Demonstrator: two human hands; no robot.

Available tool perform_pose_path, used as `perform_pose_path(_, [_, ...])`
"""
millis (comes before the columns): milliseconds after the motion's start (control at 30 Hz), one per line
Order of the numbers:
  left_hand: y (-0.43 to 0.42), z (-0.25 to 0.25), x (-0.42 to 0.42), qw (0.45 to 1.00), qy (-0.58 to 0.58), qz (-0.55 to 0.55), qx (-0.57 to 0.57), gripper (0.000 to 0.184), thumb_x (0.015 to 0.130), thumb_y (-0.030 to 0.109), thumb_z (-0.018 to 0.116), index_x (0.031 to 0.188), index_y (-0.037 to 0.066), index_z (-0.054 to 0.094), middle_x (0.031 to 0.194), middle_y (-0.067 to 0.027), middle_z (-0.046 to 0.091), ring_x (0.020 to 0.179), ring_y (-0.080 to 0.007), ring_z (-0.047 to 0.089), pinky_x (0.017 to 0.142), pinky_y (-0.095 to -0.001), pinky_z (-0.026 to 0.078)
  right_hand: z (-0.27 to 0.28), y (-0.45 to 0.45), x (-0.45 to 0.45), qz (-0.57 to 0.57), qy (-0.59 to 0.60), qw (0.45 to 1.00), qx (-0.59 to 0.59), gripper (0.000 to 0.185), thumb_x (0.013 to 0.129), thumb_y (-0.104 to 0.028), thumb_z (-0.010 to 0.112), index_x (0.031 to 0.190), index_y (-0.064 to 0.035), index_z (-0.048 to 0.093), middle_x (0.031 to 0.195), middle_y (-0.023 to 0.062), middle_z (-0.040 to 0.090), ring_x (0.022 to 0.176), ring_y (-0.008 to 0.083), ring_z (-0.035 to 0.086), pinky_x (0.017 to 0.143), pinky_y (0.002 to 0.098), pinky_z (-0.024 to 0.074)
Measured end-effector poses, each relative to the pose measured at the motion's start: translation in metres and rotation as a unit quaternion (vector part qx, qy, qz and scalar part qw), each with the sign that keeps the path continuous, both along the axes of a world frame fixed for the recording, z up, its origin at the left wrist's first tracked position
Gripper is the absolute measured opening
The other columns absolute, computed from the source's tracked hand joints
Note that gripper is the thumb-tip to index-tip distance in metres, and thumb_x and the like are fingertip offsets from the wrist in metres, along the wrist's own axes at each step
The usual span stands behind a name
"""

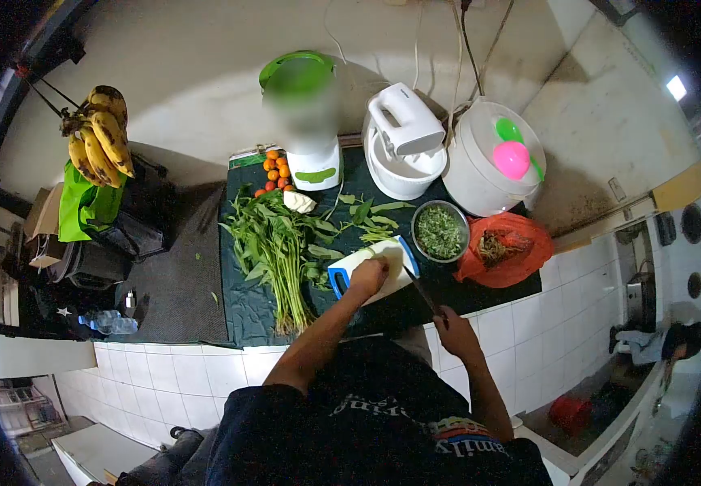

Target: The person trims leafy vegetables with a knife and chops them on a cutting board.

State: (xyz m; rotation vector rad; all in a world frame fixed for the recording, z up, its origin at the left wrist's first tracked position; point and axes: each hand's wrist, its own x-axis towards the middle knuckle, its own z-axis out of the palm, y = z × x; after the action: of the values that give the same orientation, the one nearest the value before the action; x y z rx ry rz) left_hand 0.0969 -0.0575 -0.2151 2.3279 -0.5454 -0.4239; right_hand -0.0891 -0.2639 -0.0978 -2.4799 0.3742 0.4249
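Note:
On the white cutting board (394, 254) with blue ends, my left hand (370, 279) is closed with its fingertips down. A small pale green length of stem (364, 254) shows at those fingers; the rest is hidden by the hand. My right hand (457, 332) grips a knife (423, 292), its dark blade angled over the board's right edge toward the left hand. Just beyond the board lie loose leafy stems (375, 230). To the right stands a metal bowl (439, 232) full of chopped greens.
A large bunch of leafy greens (278, 263) lies left of the board. Behind are small orange fruits (276, 168), a white-and-green blender (315, 165), a stand mixer (405, 134) and a round white appliance (488, 154). An orange plastic bag (520, 263) holds scraps. Bananas (99, 138) hang left.

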Motion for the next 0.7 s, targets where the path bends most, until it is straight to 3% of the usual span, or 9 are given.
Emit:
perform_pose_path(133, [0.005,-0.018,0.001,0.991,-0.055,-0.031,0.117,0.019,0.089,0.02,0.054,0.096,0.009,0.067,0.089,-0.0203,0.068,0.085,-0.0402,0.068,0.073,-0.0522,0.055,-0.001,0.007,-0.009,-0.036,0.087,0.995,-0.016,0.047,0.098,-0.034,0.053,0.131,-0.0008,0.054,0.103,0.0295,0.068,0.098,0.0438,0.067,0.085,0.0489,0.0527])
perform_pose_path(200, [0.019,-0.035,-0.001,0.985,-0.119,-0.035,0.119,0.019,0.089,0.02,0.056,0.095,0.007,0.068,0.091,-0.0195,0.068,0.083,-0.0383,0.069,0.072,-0.0491,0.057,-0.019,0.008,-0.019,-0.021,0.017,0.999,0.025,0.051,0.095,-0.033,0.057,0.135,-0.0019,0.05,0.1,0.0281,0.069,0.094,0.0436,0.068,0.083,0.049,0.0532])
perform_pose_path(233, [0.022,-0.016,-0.002,0.986,-0.091,-0.01,0.141,0.018,0.087,0.016,0.056,0.092,0.005,0.068,0.092,-0.0181,0.068,0.084,-0.0366,0.069,0.072,-0.0474,0.058,-0.02,0.01,-0.021,-0.025,0.02,0.999,0.024,0.051,0.095,-0.033,0.057,0.135,-0.0019,0.05,0.1,0.0281,0.069,0.094,0.0436,0.068,0.083,0.049,0.0532])
perform_pose_path(267, [0.024,0.004,-0.003,0.985,-0.064,0.015,0.162,0.016,0.085,0.012,0.056,0.09,0.003,0.069,0.093,-0.0168,0.067,0.084,-0.035,0.069,0.071,-0.0458,0.058,-0.022,0.015,-0.021,-0.035,0.026,0.999,0.03,0.056,0.093,-0.03,0.059,0.139,-0.0026,0.046,0.097,0.028,0.069,0.092,0.0443,0.068,0.081,0.0494,0.0533])
perform_pose_path(400, [0.027,-0.013,-0.005,0.985,-0.097,0.026,0.14,0.015,0.084,0.011,0.056,0.086,0.001,0.067,0.093,-0.0162,0.067,0.083,-0.034,0.069,0.072,-0.045,0.058,-0.027,0.028,-0.019,-0.027,0.026,0.999,0.03,0.073,0.086,-0.024,0.063,0.149,-0.0056,0.031,0.087,0.0278,0.068,0.084,0.0454,0.068,0.077,0.0504,0.0531])
perform_pose_path(433, [0.028,-0.003,-0.009,0.984,-0.111,0.014,0.139,0.015,0.084,0.011,0.056,0.086,0.001,0.067,0.092,-0.0163,0.067,0.083,-0.0343,0.069,0.072,-0.045,0.058,-0.024,0.029,-0.015,0.01,0.052,0.997,0.055,0.079,0.09,-0.025,0.059,0.152,-0.0063,0.014,0.093,0.0341,0.066,0.087,0.0502,0.065,0.08,0.0564,0.052])
perform_pose_path(600, [0.022,0.004,-0.015,0.988,-0.106,0.028,0.109,0.014,0.084,0.012,0.058,0.085,0.001,0.067,0.092,-0.0172,0.066,0.085,-0.0353,0.068,0.074,-0.0451,0.058,-0.023,0.051,0.0,-0.013,0.073,0.996,0.053,0.074,0.089,-0.023,0.058,0.148,-0.0037,0.017,0.088,0.0338,0.065,0.081,0.0495,0.065,0.075,0.0577,0.0515])
perform_pose_path(667, [0.023,0.006,-0.013,0.993,-0.094,0.009,0.069,0.017,0.085,0.013,0.056,0.092,0.001,0.066,0.097,-0.0201,0.065,0.087,-0.0388,0.068,0.075,-0.0489,0.057,-0.037,0.059,0.002,-0.037,-0.01,0.998,0.054,0.055,0.089,-0.017,0.054,0.136,-0.0012,0.031,0.08,0.0305,0.064,0.076,0.0501,0.064,0.072,0.0565,0.0496])
perform_pose_path(700, [0.023,0.005,-0.013,0.993,-0.094,0.011,0.071,0.017,0.085,0.013,0.056,0.092,0.001,0.066,0.097,-0.0201,0.065,0.087,-0.0388,0.068,0.075,-0.0489,0.057,-0.046,0.064,0.002,-0.035,-0.011,0.998,0.055,0.055,0.089,-0.017,0.054,0.136,-0.0012,0.031,0.08,0.0305,0.064,0.076,0.0501,0.064,0.072,0.0565,0.0496])
